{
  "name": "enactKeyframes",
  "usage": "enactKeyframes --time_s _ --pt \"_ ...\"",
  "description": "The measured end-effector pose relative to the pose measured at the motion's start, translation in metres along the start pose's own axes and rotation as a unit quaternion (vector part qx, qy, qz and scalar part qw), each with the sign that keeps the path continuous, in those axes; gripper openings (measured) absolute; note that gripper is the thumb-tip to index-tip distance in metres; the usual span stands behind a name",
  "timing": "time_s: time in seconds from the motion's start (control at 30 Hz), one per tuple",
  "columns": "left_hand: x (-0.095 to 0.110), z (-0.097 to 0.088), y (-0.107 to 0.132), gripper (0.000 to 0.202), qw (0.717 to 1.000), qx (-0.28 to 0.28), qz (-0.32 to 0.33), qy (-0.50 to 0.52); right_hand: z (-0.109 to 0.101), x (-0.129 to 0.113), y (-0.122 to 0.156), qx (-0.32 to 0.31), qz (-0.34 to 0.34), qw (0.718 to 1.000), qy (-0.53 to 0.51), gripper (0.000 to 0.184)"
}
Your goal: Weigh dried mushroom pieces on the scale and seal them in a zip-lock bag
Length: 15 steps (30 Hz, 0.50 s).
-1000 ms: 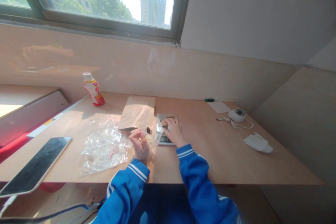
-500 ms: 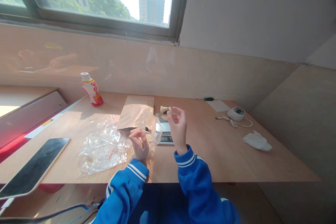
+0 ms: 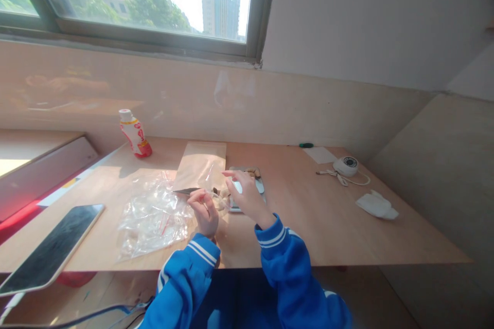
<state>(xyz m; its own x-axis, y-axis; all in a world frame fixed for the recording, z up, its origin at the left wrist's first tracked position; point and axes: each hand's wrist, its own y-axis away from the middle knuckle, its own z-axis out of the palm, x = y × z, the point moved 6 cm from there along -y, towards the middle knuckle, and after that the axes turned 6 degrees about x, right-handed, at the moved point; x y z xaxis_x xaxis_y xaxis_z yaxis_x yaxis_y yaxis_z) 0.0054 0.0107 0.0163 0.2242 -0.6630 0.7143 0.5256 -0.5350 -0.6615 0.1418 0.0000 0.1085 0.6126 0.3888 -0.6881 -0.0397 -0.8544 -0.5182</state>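
Left hand [image 3: 204, 212] near table's front edge [image 3: 239, 266]

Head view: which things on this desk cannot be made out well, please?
Scale readout: mostly hidden by the right hand, too small to read.
Pale pieces on the scale: too small to identify.
Dark pointed thing: its end is hidden by the left hand, so its kind is unclear.

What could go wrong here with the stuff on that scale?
The right hand is low over the scale, so it could knock the small pieces at its far edge. The small clear bag pinched in the left hand sits close enough to skew a reading. The dark pointed tool by that hand might snag the plastic.
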Motion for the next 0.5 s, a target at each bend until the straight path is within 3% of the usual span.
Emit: enactKeyframes --time_s 0.17,0.37,0.5 --pt "0.004 -0.003 0.001 0.011 1.0 0.014 0.009 -0.019 -0.019 0.034 -0.009 0.09 0.0 0.994 0.062 0.029" --pt "0.003 -0.003 0.002 0.011 0.999 0.011 0.03 -0.006 -0.004 0.118 -0.008 0.011 0.07 0.969 0.239 0.048" --pt "-0.003 -0.003 0.002 0.015 1.0 0.013 0.008 -0.001 -0.005 0.134 -0.003 0.015 0.101 0.954 0.283 0.033"
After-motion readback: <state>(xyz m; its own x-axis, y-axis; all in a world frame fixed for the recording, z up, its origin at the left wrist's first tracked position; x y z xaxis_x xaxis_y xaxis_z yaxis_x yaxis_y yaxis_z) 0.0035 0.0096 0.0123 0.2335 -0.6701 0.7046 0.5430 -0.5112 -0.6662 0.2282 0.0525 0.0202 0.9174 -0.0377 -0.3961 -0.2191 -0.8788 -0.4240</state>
